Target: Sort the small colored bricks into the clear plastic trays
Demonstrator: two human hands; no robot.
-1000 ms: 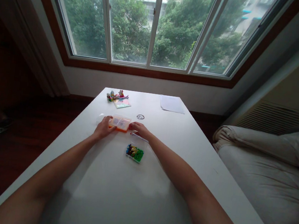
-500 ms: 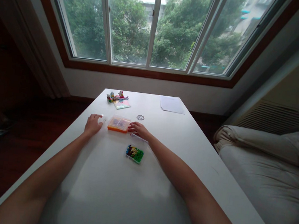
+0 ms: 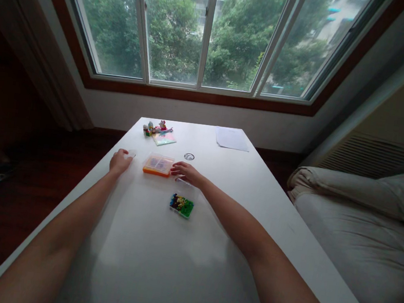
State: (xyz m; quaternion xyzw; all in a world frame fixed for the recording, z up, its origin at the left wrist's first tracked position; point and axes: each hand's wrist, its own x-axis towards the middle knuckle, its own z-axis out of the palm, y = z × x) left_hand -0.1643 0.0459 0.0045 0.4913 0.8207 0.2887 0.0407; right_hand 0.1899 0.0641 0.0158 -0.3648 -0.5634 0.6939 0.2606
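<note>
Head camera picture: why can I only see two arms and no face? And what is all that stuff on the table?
The camera sits on the person's head, looking down, so only their two bare arms show. No machine here. The left hand rests near the left edge of the white table, with a small clear thing at its fingers; whether it grips it, I cannot tell. The right hand lies open against an orange box. Nearer lies a small box of coloured bits. Far back are little toys and a white paper.
</note>
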